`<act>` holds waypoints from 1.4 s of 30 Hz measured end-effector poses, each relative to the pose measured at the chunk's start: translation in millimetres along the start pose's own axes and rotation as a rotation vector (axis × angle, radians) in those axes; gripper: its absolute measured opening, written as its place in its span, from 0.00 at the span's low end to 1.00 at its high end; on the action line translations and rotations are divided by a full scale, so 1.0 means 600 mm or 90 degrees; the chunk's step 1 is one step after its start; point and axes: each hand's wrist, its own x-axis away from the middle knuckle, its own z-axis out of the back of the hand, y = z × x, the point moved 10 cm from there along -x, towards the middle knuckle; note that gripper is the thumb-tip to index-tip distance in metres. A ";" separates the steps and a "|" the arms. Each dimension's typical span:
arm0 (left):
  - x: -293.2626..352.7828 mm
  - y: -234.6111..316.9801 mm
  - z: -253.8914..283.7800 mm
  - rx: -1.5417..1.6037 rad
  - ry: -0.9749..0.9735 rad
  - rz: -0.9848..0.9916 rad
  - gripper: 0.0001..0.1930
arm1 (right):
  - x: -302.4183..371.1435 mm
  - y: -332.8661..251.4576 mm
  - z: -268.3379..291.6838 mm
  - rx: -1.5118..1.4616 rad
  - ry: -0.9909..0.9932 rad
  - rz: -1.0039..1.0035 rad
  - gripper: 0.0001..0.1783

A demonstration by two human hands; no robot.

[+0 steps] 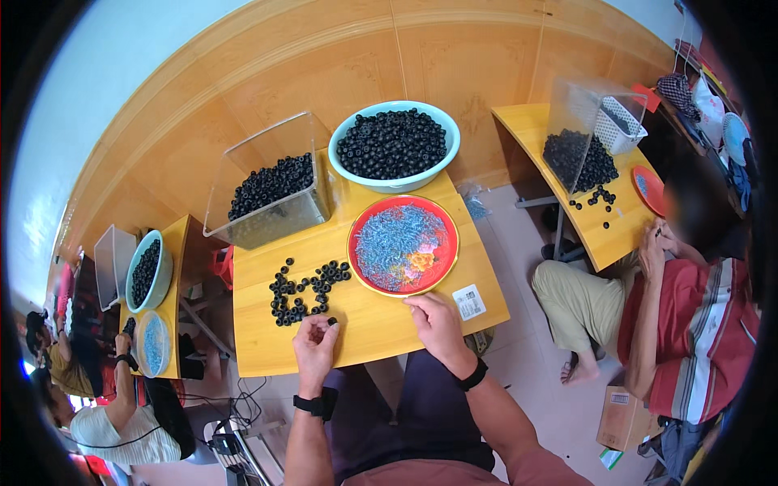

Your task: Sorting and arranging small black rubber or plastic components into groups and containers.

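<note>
My left hand [314,343] is at the front of the yellow table, its thumb and fingers pinching a small black ring-shaped part [332,321]. Just beyond it lies a loose group of similar black parts [297,301]. My right hand [440,326] is at the near rim of a round red tray [442,272], fingers bent and drawn together. Whatever those fingertips may hold is too small to make out. Many thin, clear-blue little pieces [395,239] cover most of the tray, and a printed flower shows at its right side.
Behind the tray stands a light-blue basin [340,168] heaped with black parts. A clear plastic bin [279,231] with more sits left of it. A white label [468,302] lies right of the tray. People work at side tables, left and right [604,239].
</note>
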 end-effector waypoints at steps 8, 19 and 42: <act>-0.008 0.007 0.015 -0.003 0.022 0.002 0.08 | 0.010 -0.004 -0.006 -0.016 0.003 -0.001 0.07; 0.002 0.013 -0.004 0.002 -0.035 -0.016 0.08 | 0.023 -0.007 -0.012 -0.007 -0.002 -0.030 0.08; 0.012 0.050 -0.020 -0.084 -0.118 -0.150 0.09 | -0.010 -0.095 -0.050 -0.126 0.022 -0.029 0.04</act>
